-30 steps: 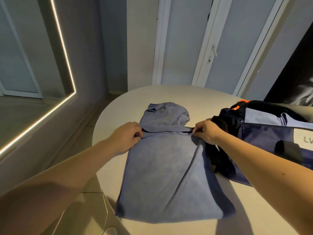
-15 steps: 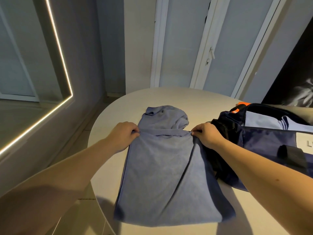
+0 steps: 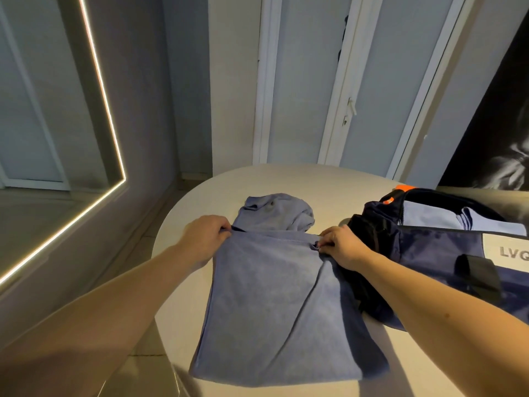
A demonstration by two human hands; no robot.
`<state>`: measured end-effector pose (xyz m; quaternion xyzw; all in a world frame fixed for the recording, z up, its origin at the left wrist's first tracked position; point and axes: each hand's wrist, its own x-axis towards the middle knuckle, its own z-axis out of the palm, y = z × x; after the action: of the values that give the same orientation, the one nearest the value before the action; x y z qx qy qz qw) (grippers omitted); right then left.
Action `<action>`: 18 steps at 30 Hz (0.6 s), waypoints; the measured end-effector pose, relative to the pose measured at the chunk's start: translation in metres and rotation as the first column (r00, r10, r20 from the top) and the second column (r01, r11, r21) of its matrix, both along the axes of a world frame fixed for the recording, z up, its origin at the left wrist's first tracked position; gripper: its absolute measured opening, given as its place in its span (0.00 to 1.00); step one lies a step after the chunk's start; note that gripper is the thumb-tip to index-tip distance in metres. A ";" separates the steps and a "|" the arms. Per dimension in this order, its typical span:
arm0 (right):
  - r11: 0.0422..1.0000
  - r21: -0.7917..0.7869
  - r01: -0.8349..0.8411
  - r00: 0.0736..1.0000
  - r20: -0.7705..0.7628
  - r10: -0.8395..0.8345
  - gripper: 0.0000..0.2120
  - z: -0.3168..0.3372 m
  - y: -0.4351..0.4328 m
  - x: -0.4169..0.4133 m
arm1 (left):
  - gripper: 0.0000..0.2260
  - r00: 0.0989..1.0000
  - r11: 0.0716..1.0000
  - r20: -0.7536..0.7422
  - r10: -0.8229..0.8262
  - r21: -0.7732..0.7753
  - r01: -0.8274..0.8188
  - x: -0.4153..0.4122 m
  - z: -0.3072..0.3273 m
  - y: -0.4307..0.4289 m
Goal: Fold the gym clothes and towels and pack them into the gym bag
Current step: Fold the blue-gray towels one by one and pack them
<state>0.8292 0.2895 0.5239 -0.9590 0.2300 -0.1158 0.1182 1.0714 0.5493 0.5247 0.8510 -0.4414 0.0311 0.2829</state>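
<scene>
The pale, smooth, round-edged counter [image 3: 286, 181] carries a soft blue terry towel [image 3: 274, 305]. The towel's long axis runs from the near edge straight away from the person, and its far end is bunched in a rumpled heap. Bare counter lies beyond that heap and in a strip along the left edge. A navy fabric gym bag [image 3: 429, 253] lies open at the right edge, touching the towel's right side. The left hand [image 3: 204, 239] and right hand [image 3: 342, 246] each hold a narrow pinching grip on the fold's two corners.
</scene>
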 end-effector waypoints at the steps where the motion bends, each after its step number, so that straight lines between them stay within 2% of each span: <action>1: 1.000 -0.020 -0.009 1.000 0.029 0.009 0.06 -0.002 0.000 0.002 | 0.05 1.000 1.000 -0.009 0.000 -0.003 0.000 0.001 -0.001 -0.001; 5: 0.998 0.010 0.058 0.987 0.151 -0.059 0.13 -0.002 0.000 0.005 | 0.04 0.997 0.997 -0.072 -0.023 -0.070 0.018 -0.001 -0.001 0.000; 9: 0.993 -0.026 0.115 0.975 0.195 -0.108 0.11 0.010 0.009 -0.003 | 0.03 0.992 0.986 -0.118 -0.038 -0.164 0.018 -0.008 0.014 0.013; 14: 0.989 -0.145 0.000 0.989 0.148 0.022 0.11 0.059 0.040 -0.030 | 0.03 0.996 0.970 -0.084 0.010 -0.240 -0.030 -0.026 0.072 0.040; 18: 0.987 -0.161 0.027 0.965 0.260 0.016 0.09 0.114 0.075 -0.064 | 0.02 1.000 0.958 -0.010 0.014 -0.288 -0.017 -0.054 0.132 0.071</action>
<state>0.7650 0.3648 0.6378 -0.9412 0.2051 -0.2597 0.0681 1.0172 0.6205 0.6562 0.8044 -0.4243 0.0936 0.4052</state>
